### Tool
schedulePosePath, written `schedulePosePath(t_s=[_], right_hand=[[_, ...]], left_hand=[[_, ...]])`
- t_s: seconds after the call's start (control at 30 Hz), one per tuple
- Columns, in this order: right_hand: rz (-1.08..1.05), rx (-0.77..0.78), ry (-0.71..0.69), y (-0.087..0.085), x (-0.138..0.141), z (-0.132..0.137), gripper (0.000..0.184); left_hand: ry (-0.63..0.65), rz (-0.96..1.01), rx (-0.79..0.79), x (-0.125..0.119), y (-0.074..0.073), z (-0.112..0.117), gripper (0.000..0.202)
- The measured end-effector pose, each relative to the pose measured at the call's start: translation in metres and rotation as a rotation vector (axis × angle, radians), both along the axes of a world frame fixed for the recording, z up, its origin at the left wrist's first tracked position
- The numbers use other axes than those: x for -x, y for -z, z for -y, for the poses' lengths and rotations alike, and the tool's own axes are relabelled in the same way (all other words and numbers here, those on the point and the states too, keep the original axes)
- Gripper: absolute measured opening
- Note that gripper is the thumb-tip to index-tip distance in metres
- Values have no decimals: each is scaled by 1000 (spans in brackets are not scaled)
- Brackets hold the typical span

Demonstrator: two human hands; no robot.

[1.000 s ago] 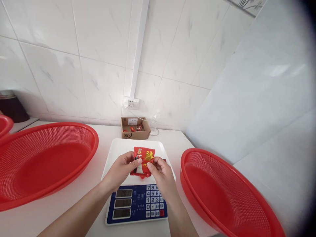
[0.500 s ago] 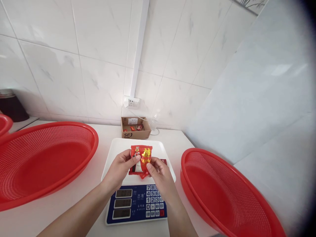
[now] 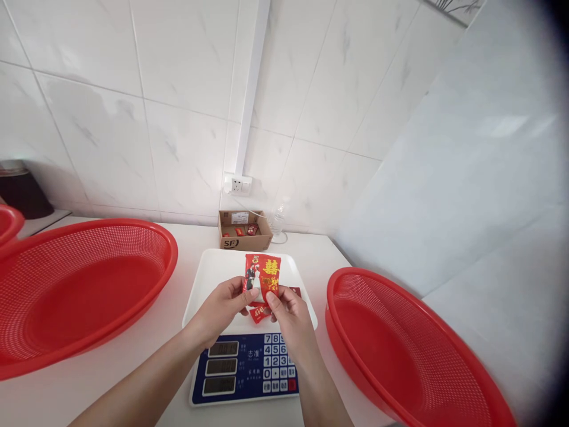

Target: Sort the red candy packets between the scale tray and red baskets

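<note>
My left hand (image 3: 226,305) and my right hand (image 3: 290,309) pinch the lower part of a red candy packet (image 3: 263,271) between thumbs and fingers. It has large yellow characters and a picture of a couple, and its front faces me. Both hands hold it over the white pan of a digital scale (image 3: 212,274). Below it, partly hidden by my fingers, a second small red packet (image 3: 258,315) shows on the pan. A dark red piece (image 3: 296,291) peeks out behind my right hand. The scale's blue keypad panel (image 3: 253,373) lies between my forearms.
A large red mesh basket (image 3: 171,255) stands on the left and another red basket (image 3: 334,284) on the right. Behind the scale sits a small cardboard box (image 3: 249,243) with several red packets inside. A wall socket (image 3: 237,185) and a dark container (image 3: 24,193) are farther back.
Both hands have shifted their grip lower on the packet, which now stands more upright and slightly to the right. Its couple picture and large yellow character are less covered; more of the packet below shows.
</note>
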State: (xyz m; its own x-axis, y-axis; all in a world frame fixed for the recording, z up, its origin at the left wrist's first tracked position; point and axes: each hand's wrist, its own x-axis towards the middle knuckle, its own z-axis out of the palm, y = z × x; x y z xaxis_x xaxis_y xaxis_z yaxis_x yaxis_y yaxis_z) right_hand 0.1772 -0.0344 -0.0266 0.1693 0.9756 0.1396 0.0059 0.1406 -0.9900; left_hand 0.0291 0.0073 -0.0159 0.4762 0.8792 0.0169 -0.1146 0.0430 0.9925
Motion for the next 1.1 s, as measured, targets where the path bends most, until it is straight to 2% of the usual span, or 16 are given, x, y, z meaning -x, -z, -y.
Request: schedulePosePath(t_s=[0.47, 1.1], right_hand=[[6, 57, -15, 2, 2, -2, 34], [23, 39, -12, 7, -1, -3, 33]], left_hand=[[-107, 2, -22, -6, 5, 1, 31], [-109, -34, -42, -6, 5, 2, 31]])
